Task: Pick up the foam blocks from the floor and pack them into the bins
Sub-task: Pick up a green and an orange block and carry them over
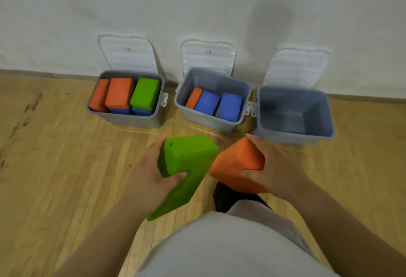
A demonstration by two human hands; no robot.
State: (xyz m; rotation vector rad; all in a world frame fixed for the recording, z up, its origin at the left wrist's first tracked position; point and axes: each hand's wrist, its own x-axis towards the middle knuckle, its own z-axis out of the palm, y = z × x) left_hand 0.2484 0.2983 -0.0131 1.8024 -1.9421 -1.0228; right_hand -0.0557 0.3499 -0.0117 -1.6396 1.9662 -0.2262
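Wood floor (pixel 55 144), white wall (pixel 197 1); left grip (pixel 147 173) clasps green block (pixel 189 155); right grip (pixel 279 166) clasps orange block (pixel 237 162).

Three bins in a row on floor (pixel 55 144), against far wall (pixel 197 1): left bin (pixel 125 121), middle bin (pixel 209 122), right bin (pixel 294 138). Lids (pixel 128 54) behind each, leaning on wall. Stacked blocks (pixel 119 94) in left bin, low blocks (pixel 229 106) in middle bin. Nearer: left foam block (pixel 189 155) in left hand (pixel 149 173), right foam block (pixel 237 162) in right hand (pixel 279 166), just beside each other.

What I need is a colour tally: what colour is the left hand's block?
Green. The left hand grips a green block; head view shows it.
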